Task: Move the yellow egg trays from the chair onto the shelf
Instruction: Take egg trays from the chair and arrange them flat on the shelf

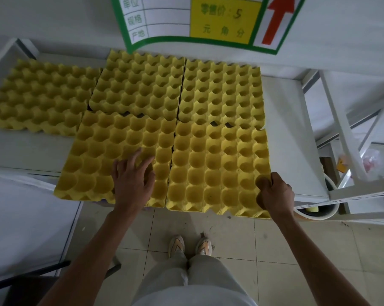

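Observation:
Several yellow egg trays lie flat on the white shelf (292,133). The near right tray (217,168) overhangs the shelf's front edge, and my right hand (275,193) grips its near right corner with curled fingers. My left hand (132,180) rests with spread fingers on the near left tray (102,155), close to its right edge. Behind them lie a back middle tray (138,87), a back right tray (222,91) and a far left tray (41,93). A dark chair (21,281) shows only partly at the bottom left.
A price sign (200,21) with a red arrow hangs on the wall above the trays. A white metal rack (350,155) stands to the right with a round container (314,212) under it. Tiled floor (264,244) and my feet (190,246) lie below the shelf edge.

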`<control>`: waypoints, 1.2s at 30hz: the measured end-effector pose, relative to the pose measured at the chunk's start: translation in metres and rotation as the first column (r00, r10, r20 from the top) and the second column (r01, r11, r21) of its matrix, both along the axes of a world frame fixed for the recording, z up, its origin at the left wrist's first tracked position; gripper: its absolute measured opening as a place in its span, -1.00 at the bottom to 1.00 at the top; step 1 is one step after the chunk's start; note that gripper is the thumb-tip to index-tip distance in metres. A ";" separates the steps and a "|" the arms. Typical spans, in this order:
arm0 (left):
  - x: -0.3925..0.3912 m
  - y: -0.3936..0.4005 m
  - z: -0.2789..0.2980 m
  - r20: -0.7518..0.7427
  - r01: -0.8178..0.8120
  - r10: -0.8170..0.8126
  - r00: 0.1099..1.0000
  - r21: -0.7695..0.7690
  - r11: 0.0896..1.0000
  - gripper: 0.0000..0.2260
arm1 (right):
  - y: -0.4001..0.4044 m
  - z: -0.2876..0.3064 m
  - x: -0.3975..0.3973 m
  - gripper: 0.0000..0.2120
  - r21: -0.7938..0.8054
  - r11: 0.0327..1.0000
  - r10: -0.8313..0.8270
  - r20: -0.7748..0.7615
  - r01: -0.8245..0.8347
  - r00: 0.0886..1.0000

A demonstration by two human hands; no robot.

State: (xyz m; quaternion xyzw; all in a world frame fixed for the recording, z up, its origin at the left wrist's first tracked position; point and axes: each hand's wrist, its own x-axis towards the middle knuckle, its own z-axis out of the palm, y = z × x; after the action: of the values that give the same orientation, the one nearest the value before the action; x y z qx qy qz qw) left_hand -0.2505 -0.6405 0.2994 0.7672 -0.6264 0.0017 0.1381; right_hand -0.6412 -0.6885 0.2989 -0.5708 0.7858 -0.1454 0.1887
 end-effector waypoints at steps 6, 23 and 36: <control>0.000 -0.001 -0.001 -0.008 -0.008 0.008 1.000 0.010 1.000 -0.59 | -0.004 0.017 -0.005 -0.82 0.135 0.991 0.015 0.039 -0.020 0.999; 0.004 -0.004 -0.014 -0.032 -0.025 0.022 0.999 -0.078 0.997 -0.65 | -0.084 0.014 0.025 -0.44 -0.091 0.984 -0.114 0.325 0.151 0.939; 0.000 0.000 -0.004 -0.050 -0.041 0.038 0.998 -0.055 0.998 -0.64 | -0.090 0.011 0.031 -0.62 -0.130 0.947 -0.244 0.304 0.294 0.921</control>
State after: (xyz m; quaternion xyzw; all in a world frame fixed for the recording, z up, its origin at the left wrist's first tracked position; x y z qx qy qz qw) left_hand -0.2502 -0.6405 0.2950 0.7750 -0.6073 0.0031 0.1749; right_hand -0.6104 -0.7781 0.3095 -0.4444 0.8061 -0.3178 0.2274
